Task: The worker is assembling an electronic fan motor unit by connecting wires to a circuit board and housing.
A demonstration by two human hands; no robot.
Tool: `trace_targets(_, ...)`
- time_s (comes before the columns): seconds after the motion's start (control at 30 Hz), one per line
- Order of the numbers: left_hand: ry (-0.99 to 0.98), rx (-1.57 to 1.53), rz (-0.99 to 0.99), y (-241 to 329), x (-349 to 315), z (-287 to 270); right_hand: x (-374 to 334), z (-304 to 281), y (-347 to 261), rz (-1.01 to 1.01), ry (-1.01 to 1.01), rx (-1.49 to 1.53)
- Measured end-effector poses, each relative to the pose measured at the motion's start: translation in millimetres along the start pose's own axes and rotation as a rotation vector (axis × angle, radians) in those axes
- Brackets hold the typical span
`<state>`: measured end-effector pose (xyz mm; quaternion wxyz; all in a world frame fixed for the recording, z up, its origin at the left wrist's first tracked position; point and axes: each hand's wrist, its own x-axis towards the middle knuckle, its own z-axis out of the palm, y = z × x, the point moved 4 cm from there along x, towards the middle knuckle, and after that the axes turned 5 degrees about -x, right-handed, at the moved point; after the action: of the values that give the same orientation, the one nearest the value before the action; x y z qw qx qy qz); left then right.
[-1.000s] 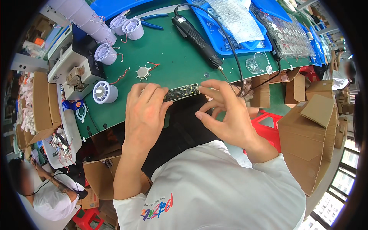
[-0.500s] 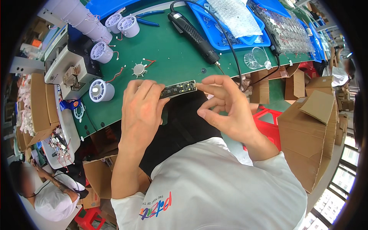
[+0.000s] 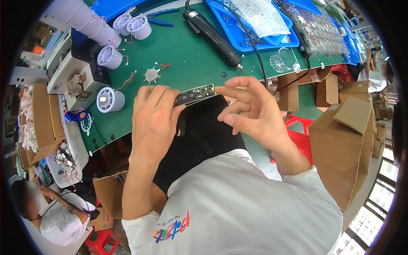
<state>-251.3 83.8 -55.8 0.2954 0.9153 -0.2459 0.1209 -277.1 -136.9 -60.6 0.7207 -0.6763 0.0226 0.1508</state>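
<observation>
My left hand (image 3: 154,117) is closed on a narrow black circuit board (image 3: 196,94) with small light-coloured parts along it. The board is held just off the near edge of the green table, its right end tilted up. At that end, the index fingertip of my right hand (image 3: 257,112) touches the board. The right thumb and other fingers are loosely bent and apart, with nothing seen between them. Beyond the left hand lies a round metal piece (image 3: 151,75) with prongs and a red wire. A black electric screwdriver (image 3: 212,39) lies past the board.
White cylindrical housings (image 3: 110,100) with wires stand at the left, beside a grey-and-black machine (image 3: 78,76). Blue trays (image 3: 250,46) with small parts and bubble wrap are at the back. Cardboard boxes (image 3: 335,148) and a red stool (image 3: 299,131) stand right. A person (image 3: 63,212) sits lower left.
The board has shifted slightly left and up with both hands, and its right end has tilted a little higher. The left hand keeps its grip; the right index finger stays at the board's end.
</observation>
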Motion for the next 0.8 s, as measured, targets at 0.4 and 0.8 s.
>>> trace_targets(0.4,-0.003,-0.005,-0.028,-2.7,-0.9,0.6,2.4,-6.1,6.7,-0.034,-0.016,0.153)
trace_targets(0.8,-0.002,0.009,-0.016,-3.4,-0.1,0.6,4.3,-8.1,5.2,-0.048,-0.002,0.186)
